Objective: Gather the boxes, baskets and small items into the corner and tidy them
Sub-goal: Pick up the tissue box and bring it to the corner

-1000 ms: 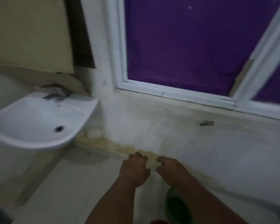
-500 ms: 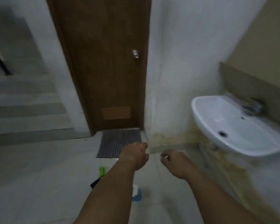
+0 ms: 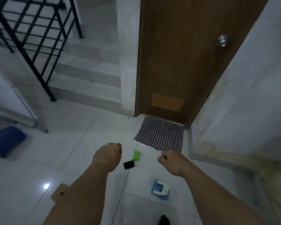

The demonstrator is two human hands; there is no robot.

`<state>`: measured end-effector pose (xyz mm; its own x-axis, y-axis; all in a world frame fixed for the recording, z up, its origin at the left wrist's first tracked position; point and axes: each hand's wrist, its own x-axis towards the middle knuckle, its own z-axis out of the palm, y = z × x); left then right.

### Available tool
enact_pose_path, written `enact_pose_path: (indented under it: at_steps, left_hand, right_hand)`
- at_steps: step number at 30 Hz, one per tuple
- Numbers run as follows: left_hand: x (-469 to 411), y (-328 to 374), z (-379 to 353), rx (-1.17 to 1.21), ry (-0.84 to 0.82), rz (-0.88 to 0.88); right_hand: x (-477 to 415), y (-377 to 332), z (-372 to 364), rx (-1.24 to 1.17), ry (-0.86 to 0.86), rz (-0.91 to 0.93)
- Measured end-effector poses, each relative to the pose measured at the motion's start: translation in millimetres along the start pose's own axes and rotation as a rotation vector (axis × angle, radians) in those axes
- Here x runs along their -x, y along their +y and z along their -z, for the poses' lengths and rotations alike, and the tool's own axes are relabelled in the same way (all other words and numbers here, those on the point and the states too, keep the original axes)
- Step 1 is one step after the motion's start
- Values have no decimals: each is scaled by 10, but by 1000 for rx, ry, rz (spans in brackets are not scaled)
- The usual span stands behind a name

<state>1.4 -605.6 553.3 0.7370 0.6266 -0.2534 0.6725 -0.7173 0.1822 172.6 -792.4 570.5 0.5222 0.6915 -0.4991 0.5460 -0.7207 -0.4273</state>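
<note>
Small items lie on the white tiled floor: a green block [image 3: 136, 155], a black block [image 3: 128, 164] just below it, and a blue and white object [image 3: 160, 190] nearer me. A tan cardboard piece [image 3: 58, 193] pokes out from behind my left forearm. My left hand [image 3: 108, 155] hovers as a fist above the floor, left of the green and black blocks. Further right, my right hand [image 3: 170, 160] hangs with fingers curled and nothing in it. Both hands are held out in the air, apart from every item.
A brown door [image 3: 182, 59] with a round knob stands ahead, a striped mat [image 3: 161, 134] in front of it. Steps [image 3: 88, 73] with a black railing [image 3: 31, 38] rise at left. A blue object [image 3: 6, 142] lies far left beside a white unit [image 3: 10, 103]. A stained wall [image 3: 250, 95] runs along the right.
My view has swung left, from the window and sink to the door and stairs. Both empty hands stayed held out in front. The floor items have come into sight.
</note>
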Motion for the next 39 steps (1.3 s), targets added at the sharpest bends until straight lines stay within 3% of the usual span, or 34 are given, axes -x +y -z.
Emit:
enact_pose_path:
  at_steps: [12, 16, 21, 26, 32, 39]
  left_hand:
    - [-559, 295, -574, 190, -90, 259]
    - [-425, 14, -645, 247, -91, 405]
    - [-149, -627, -672, 318, -82, 640]
    - [116, -1420, -806, 375, -132, 807]
    - [336, -2471, -1276, 544, -151, 1007]
    - [50, -3504, -2986, 553, -127, 1165]
  right_hand:
    - [-1320, 382, 290, 194, -213, 65]
    - [-1633, -19, 151, 272, -279, 170]
    - [-1816, -1059, -258, 362, -419, 370]
    - [-1925, -2078, -907, 386, -489, 478]
    - [-2276, -2786, -1958, 404, -621, 462]
    - [-3324, -2785, -4008, 498, -704, 551]
